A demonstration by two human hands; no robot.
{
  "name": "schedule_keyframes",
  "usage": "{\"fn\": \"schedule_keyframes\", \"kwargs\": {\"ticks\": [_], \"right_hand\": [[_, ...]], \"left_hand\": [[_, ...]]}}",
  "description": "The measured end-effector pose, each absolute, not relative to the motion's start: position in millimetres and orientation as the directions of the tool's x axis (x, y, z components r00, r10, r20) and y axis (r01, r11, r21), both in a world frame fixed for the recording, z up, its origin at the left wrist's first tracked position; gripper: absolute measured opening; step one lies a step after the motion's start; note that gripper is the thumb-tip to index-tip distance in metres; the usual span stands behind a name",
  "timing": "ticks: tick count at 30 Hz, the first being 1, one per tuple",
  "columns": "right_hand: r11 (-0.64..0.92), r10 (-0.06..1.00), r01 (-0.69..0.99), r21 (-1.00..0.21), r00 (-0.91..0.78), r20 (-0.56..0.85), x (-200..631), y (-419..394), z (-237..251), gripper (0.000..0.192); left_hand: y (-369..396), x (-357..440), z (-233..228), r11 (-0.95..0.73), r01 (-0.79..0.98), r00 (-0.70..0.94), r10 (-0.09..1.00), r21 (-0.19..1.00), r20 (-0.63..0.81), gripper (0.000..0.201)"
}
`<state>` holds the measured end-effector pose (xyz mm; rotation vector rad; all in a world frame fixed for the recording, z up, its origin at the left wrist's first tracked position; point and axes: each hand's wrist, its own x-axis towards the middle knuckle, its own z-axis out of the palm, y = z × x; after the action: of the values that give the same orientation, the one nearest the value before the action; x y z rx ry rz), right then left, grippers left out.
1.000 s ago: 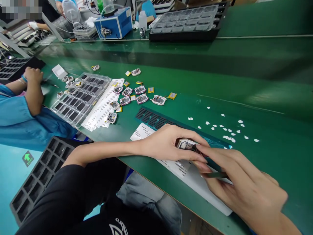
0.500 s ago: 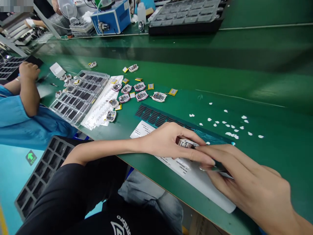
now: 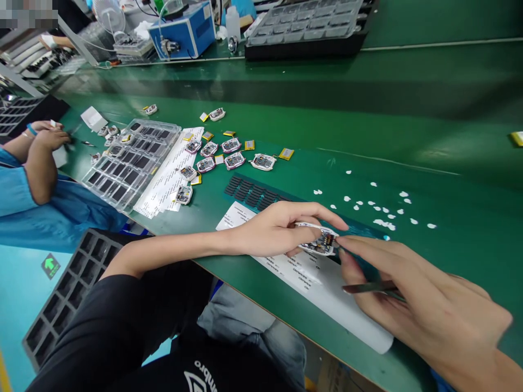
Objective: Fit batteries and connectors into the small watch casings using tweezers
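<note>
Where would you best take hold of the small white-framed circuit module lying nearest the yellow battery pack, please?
Grip the small white-framed circuit module by its two long white outer edges, coming straight down from above. It lies flat on the green bench with its exposed components facing up, so pinching the frame probably spares the electronics. Its near and far sides look free, while the flat yellow battery pack sits close on its right.

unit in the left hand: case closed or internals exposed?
Exposed. The small unit held by the left hand shows circuit parts inside its white rim; right hand touches its edge, holding tweezers.
</note>
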<state>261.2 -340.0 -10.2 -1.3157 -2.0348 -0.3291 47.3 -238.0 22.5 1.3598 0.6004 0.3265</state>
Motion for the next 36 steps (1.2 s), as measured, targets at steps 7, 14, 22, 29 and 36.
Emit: {"fn": "schedule_keyframes", "kwargs": {"ticks": [7, 14, 22, 29, 36], "right_hand": [[0.495, 0.663, 0.863, -0.105, -0.297, 0.687, 251.0, -334.5, 4.6, 0.017], [0.376, 0.667, 0.925, -0.043, -0.238, 0.706, 253.1, -332.5, 0.6, 0.011], [0.391, 0.649, 0.92, -0.017, -0.262, 0.714, 258.3, -330.7, -4.7, 0.055], [0.466, 0.643, 0.884, -0.04, -0.307, 0.702, 256.3, -330.0, 0.7, 0.032], [0.465, 0.659, 0.883, -0.059, -0.301, 0.69, 258.7, -328.8, -5.5, 0.064]], "left_hand": [[-242.9, 46.1, 23.3, -0.234, 0.23, 0.829, 0.556, 0.945, -0.064, 0.045], [-247.1, 43.5, 25.0, -0.369, 0.141, 0.864, 0.499, 0.919, 0.068, 0.057], [-246.0, 44.4, 17.2, -0.245, 0.163, 0.822, 0.569, 0.956, 0.006, 0.041], [-245.8, 44.3, 17.3, -0.19, 0.145, 0.829, 0.559, 0.971, -0.015, 0.036], [-246.4, 47.3, 15.2, -0.128, 0.109, 0.802, 0.597, 0.986, -0.012, 0.021]]}}
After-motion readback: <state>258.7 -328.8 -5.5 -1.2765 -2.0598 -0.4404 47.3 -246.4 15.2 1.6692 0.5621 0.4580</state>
